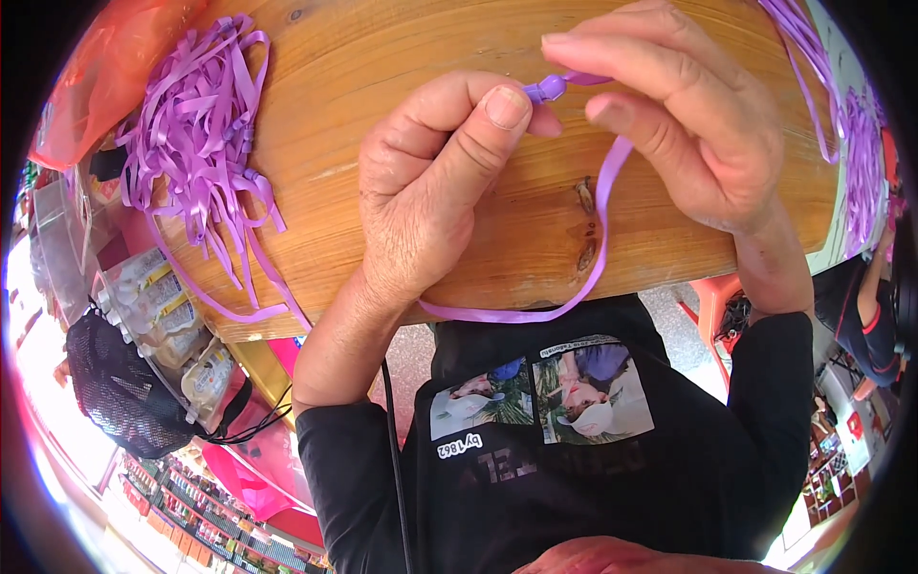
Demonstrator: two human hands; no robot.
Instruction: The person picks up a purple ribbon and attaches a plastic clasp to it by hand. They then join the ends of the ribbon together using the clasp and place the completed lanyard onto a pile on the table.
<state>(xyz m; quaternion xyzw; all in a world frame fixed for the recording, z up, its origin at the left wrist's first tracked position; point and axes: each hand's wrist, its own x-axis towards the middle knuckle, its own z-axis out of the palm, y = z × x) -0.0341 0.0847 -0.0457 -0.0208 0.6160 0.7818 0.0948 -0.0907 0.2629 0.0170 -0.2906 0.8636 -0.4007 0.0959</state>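
My left hand [430, 172] is closed, pinching a small purple plastic buckle [546, 90] between thumb and forefinger. The buckle belongs to a purple lanyard [604, 206], whose strap hangs in a loop over the table's near edge. Just to the right is my right hand [688, 115], its thumb and forefinger apart. A short stretch of strap runs from the buckle behind the right fingers, and whether they touch it is hidden. Both hands are above the wooden table [325, 115].
A tangled heap of purple lanyards [196, 124] lies on the table's left, beside a red plastic bag [110, 72]. More purple lanyards [863, 163] hang at the right edge. A black mesh bag [124, 387] and a clear box of packets [167, 316] are at the left.
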